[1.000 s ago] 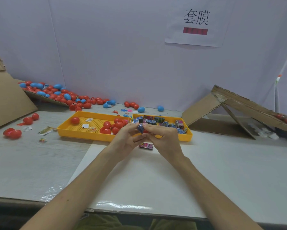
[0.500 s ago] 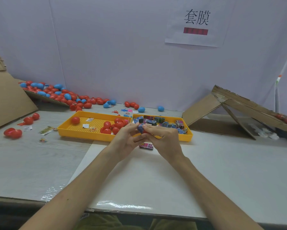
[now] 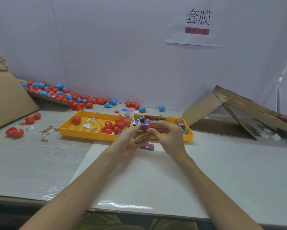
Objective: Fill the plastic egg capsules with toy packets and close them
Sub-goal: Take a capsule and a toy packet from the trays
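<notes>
At frame centre, a small bluish printed toy packet (image 3: pixel 143 126) is pinched by the left hand (image 3: pixel 131 143) against a red plastic egg capsule half (image 3: pixel 149 126) gripped by the right hand (image 3: pixel 168 138), both palms tilted inward.

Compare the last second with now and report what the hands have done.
Almost nothing moved. The left hand and right hand stay together above the yellow plastic trays, still pinching the blue toy packet against the red plastic egg capsule. Nothing was released. The pink packet still lies on the white table.
</notes>
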Demonstrator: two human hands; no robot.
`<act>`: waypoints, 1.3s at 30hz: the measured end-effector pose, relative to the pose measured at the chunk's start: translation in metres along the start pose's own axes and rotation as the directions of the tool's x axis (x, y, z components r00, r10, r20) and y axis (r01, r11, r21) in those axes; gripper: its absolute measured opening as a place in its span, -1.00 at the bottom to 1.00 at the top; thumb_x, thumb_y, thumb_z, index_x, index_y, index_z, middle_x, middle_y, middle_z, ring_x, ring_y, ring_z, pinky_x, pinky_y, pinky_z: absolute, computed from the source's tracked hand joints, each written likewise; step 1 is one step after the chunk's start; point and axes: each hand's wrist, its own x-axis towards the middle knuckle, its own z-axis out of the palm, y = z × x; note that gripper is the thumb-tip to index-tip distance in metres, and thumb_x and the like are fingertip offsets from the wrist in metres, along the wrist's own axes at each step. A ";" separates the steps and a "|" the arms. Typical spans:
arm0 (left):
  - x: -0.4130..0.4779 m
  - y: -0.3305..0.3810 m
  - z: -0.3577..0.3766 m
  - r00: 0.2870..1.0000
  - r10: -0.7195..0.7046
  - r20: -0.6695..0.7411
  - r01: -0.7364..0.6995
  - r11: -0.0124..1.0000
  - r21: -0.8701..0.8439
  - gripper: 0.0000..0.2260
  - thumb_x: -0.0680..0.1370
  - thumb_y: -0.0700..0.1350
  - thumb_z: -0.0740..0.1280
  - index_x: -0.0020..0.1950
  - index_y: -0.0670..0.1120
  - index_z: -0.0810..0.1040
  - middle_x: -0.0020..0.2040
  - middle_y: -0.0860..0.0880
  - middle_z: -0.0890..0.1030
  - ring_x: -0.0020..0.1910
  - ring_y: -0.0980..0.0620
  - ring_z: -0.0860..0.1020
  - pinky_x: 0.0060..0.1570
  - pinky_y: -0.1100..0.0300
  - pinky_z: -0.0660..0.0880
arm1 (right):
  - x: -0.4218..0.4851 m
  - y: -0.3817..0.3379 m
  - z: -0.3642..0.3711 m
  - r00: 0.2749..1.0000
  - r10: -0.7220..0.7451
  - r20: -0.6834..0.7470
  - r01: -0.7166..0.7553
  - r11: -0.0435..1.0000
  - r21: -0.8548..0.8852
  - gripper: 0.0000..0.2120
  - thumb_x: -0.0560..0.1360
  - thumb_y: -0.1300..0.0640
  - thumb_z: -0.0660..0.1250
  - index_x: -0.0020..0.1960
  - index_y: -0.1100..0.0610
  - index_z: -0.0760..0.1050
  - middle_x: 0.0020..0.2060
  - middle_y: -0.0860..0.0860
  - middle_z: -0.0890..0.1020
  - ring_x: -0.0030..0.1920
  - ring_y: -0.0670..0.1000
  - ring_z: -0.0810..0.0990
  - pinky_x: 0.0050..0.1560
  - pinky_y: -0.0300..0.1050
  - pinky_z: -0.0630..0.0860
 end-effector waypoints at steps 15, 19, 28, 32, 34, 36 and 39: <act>0.002 0.003 -0.002 0.999 0.010 0.036 -0.009 0.999 -0.037 -0.69 0.60 -0.27 0.34 0.34 -0.10 0.53 0.21 -0.18 0.68 0.19 -0.13 0.67 0.07 0.10 0.65 | 0.004 0.003 -0.004 0.986 0.153 0.060 -0.160 0.979 0.130 -0.75 0.48 0.12 0.52 0.16 0.04 0.68 -0.02 -0.10 0.74 0.02 -0.12 0.70 0.02 -0.20 0.63; 0.001 0.004 -0.001 0.996 0.012 0.093 -0.009 1.000 -0.030 -0.68 0.63 -0.28 0.27 0.37 -0.10 0.52 0.26 -0.16 0.66 0.23 -0.12 0.65 0.13 0.11 0.63 | 0.004 0.004 -0.005 0.982 0.172 0.079 -0.186 0.949 0.253 -0.79 0.47 0.17 0.52 0.09 0.00 0.69 -0.04 -0.10 0.75 0.05 -0.08 0.71 0.04 -0.25 0.59; 0.002 0.003 0.001 0.998 0.052 0.042 -0.059 0.983 0.177 -0.76 0.65 -0.21 0.27 0.28 -0.04 0.61 0.14 -0.08 0.72 0.15 -0.08 0.69 0.02 0.18 0.64 | 0.004 0.010 -0.008 0.971 0.228 0.072 -0.239 0.949 0.207 -0.80 0.43 0.15 0.55 0.05 0.13 0.72 -0.14 -0.06 0.76 -0.07 -0.09 0.72 -0.07 -0.25 0.61; 0.003 0.001 0.001 0.997 0.080 0.019 -0.082 0.963 0.255 -0.75 0.67 -0.20 0.26 0.21 0.03 0.67 0.09 -0.07 0.73 0.06 -0.04 0.71 0.02 0.16 0.63 | 0.003 0.010 -0.009 0.973 0.214 0.080 -0.226 0.955 0.190 -0.79 0.43 0.13 0.54 0.04 0.16 0.71 -0.15 -0.05 0.76 -0.07 -0.06 0.73 -0.06 -0.21 0.63; 0.003 0.000 0.002 0.993 0.117 -0.004 -0.108 0.934 0.339 -0.74 0.67 -0.18 0.26 0.17 0.09 0.70 0.08 -0.08 0.73 -0.03 0.00 0.71 -0.02 0.17 0.62 | 0.003 0.009 -0.009 0.974 0.205 0.095 -0.221 0.953 0.205 -0.84 0.43 0.12 0.54 0.01 0.08 0.72 -0.17 -0.06 0.76 -0.10 -0.06 0.73 -0.09 -0.24 0.62; 0.002 0.000 0.003 0.988 0.153 -0.026 -0.129 0.902 0.411 -0.73 0.67 -0.16 0.27 0.13 0.14 0.71 0.07 -0.08 0.73 -0.09 0.03 0.70 -0.08 0.20 0.62 | 0.003 0.007 -0.011 0.974 0.199 0.112 -0.220 0.950 0.223 -0.89 0.44 0.12 0.53 -0.04 -0.02 0.72 -0.20 -0.07 0.75 -0.13 -0.06 0.73 -0.11 -0.26 0.61; 0.003 0.000 0.003 0.988 0.152 -0.024 -0.127 0.895 0.428 -0.73 0.67 -0.15 0.27 0.12 0.17 0.71 0.04 -0.07 0.73 -0.12 0.05 0.68 -0.08 0.19 0.62 | 0.003 0.004 -0.011 0.974 0.194 0.115 -0.216 0.948 0.233 -0.93 0.45 0.09 0.51 -0.07 -0.03 0.71 -0.22 -0.07 0.75 -0.17 -0.07 0.73 -0.15 -0.29 0.59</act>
